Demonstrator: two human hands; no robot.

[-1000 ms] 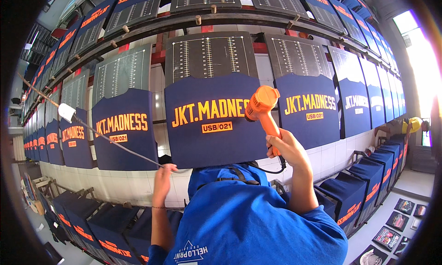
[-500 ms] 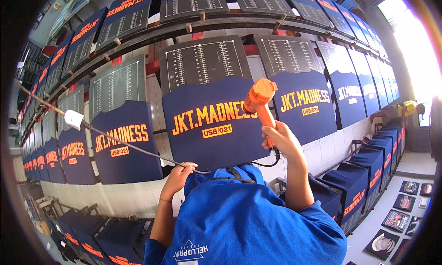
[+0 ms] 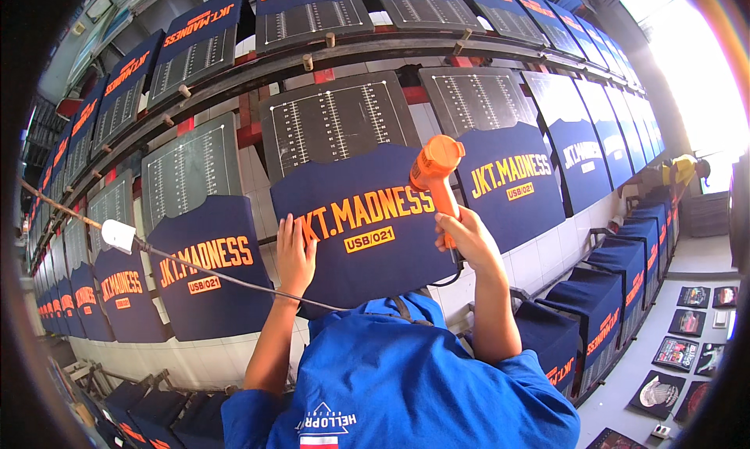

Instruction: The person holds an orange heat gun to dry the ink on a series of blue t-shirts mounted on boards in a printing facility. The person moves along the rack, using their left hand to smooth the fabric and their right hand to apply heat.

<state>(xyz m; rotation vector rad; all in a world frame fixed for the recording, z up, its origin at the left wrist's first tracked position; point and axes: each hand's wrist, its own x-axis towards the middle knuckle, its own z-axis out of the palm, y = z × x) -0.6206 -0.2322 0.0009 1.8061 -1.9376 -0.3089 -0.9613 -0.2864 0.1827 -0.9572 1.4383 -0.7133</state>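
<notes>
In my right hand (image 3: 470, 240) is an orange heat gun (image 3: 437, 164), gripped by its handle, with its nozzle end above the right part of an orange-yellow print. That print is on a navy T-shirt piece (image 3: 355, 265) laid flat over a dark board with white ruler marks (image 3: 336, 117). Against the left edge of the same shirt, beside the first printed letter, rests my left hand (image 3: 296, 258), fingers stretched out and holding nothing. A grey cord (image 3: 226, 279) crosses behind my left wrist. It leads to a white connector (image 3: 118, 236) hanging at the left.
Similar boards with navy printed shirts line both sides, such as the left one (image 3: 201, 269) and right one (image 3: 512, 168). A dark rail (image 3: 351, 52) with wooden pegs runs behind them. Another person (image 3: 683, 170) is at the far right. Framed pictures (image 3: 676, 354) lie lower right.
My left hand has let go of the cord and moved up and forward onto the shirt's left edge. The heat gun stays in my right hand, still over the print.
</notes>
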